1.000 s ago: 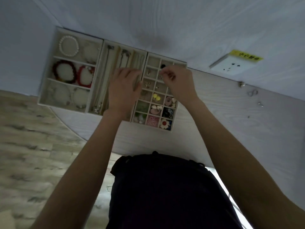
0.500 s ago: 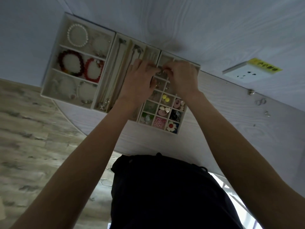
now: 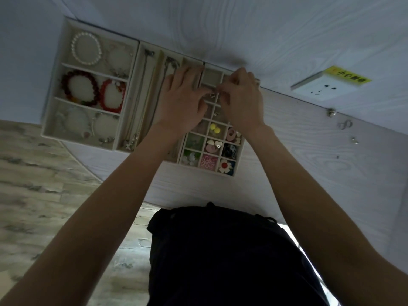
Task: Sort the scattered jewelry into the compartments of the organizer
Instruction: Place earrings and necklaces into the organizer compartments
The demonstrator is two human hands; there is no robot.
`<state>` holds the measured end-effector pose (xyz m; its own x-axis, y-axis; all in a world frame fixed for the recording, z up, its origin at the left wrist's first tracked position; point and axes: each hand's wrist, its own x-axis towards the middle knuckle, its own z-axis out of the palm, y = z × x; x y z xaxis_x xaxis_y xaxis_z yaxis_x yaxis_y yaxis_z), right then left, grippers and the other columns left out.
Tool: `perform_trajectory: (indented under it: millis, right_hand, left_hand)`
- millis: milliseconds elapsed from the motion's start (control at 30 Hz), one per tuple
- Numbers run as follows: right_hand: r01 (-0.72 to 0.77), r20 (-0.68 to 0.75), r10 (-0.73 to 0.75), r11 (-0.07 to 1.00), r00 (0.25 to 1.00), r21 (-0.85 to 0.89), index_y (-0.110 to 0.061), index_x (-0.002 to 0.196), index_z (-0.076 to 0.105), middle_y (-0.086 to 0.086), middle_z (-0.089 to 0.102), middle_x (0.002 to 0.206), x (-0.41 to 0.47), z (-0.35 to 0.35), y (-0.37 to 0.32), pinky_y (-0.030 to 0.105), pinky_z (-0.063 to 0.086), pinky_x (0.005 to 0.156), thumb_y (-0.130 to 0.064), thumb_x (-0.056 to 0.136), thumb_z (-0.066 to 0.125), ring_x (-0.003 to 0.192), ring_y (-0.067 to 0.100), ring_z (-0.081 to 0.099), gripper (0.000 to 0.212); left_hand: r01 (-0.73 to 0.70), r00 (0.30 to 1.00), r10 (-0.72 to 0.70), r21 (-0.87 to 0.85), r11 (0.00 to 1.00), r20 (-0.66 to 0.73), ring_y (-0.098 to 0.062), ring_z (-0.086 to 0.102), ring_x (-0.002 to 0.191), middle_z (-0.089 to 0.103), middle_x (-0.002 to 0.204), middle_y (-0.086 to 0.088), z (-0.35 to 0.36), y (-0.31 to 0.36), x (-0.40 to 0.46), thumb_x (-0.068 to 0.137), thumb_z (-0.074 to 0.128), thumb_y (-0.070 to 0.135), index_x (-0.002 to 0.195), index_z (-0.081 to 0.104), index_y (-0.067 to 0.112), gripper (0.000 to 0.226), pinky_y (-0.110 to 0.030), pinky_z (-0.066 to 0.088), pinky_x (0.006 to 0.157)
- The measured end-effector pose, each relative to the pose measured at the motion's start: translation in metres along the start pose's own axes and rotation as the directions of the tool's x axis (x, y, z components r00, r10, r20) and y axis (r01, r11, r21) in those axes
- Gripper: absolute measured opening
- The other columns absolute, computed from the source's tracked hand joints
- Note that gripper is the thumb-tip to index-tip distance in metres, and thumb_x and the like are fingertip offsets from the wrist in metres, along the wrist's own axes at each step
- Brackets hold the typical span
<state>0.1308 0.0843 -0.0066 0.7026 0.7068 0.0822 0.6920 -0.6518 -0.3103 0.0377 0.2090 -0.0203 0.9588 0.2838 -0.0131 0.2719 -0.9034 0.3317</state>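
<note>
Organizer [image 3: 55, 102] is lying on the white table [image 3: 309, 173], bracelets filling its left tray. Left hand [image 3: 181, 102], fingers loosely spread, is resting over the necklace tray. Right hand [image 3: 242, 100] is pinching 1 small silver piece [image 3: 212, 95] above the small compartments. 3 loose pieces [image 3: 344, 124] are lying well apart, rightward.

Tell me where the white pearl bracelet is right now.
In the head view, the white pearl bracelet lies in the far-left compartment of the organizer, just beyond the dark red bead bracelet.
</note>
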Motion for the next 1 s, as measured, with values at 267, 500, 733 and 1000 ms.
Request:
perform_trajectory:
  millis: [267, 500, 733, 1000]
  right_hand:
    - [0.046, 0.054, -0.041, 0.994, 0.998, -0.098, -0.008, 0.083, 0.071, 0.015, 0.056, 0.091, 0.002, 0.004, 0.000, 0.031, 0.039, 0.058, -0.021, 0.083, 0.053, 0.086, 0.032, 0.054, 0.022]
    - [0.052, 0.230, 0.005, 0.970, 0.973, -0.239, -0.008, 0.094, 0.070, 0.013, 0.060, 0.101, 0.019, 0.005, -0.007, 0.032, 0.037, 0.066, -0.026, 0.090, 0.052, 0.100, 0.031, 0.055, 0.026]
    - [0.069, 0.329, 0.015, 0.968, 0.944, -0.242, -0.009, 0.100, 0.067, 0.012, 0.065, 0.101, 0.028, 0.014, -0.006, 0.032, 0.041, 0.066, -0.021, 0.094, 0.044, 0.093, 0.032, 0.062, 0.027]
    - [-0.013, 0.052, 0.015, 1.000, 0.999, -0.027, -0.006, 0.102, 0.061, 0.013, 0.062, 0.095, 0.012, 0.008, -0.004, 0.027, 0.034, 0.052, -0.009, 0.083, 0.056, 0.066, 0.032, 0.061, 0.020]
  left_hand:
    - [-0.070, 0.997, 0.068, 0.089, 0.994, 0.030, -0.033, 0.025, 0.138, 0.034, 0.150, 0.000, 0.005, -0.002, -0.004, 0.084, 0.041, 0.034, 0.107, 0.071, 0.026, 0.039, -0.054, 0.016, 0.109]
    - [-0.090, 0.996, 0.091, 0.098, 0.991, 0.001, -0.034, 0.028, 0.137, 0.037, 0.148, -0.003, 0.004, 0.000, -0.006, 0.082, 0.050, 0.029, 0.095, 0.073, 0.025, 0.027, -0.055, 0.018, 0.108]
    - [-0.110, 0.993, 0.106, 0.101, 0.989, 0.043, -0.032, 0.021, 0.140, 0.028, 0.153, -0.002, 0.000, -0.005, -0.004, 0.084, 0.051, 0.031, 0.105, 0.070, 0.032, 0.028, -0.055, 0.013, 0.108]
    - [-0.076, 0.997, 0.072, 0.098, 0.992, 0.041, -0.034, 0.021, 0.140, 0.029, 0.152, -0.003, 0.002, -0.004, -0.005, 0.085, 0.050, 0.030, 0.102, 0.071, 0.031, 0.027, -0.056, 0.012, 0.108]
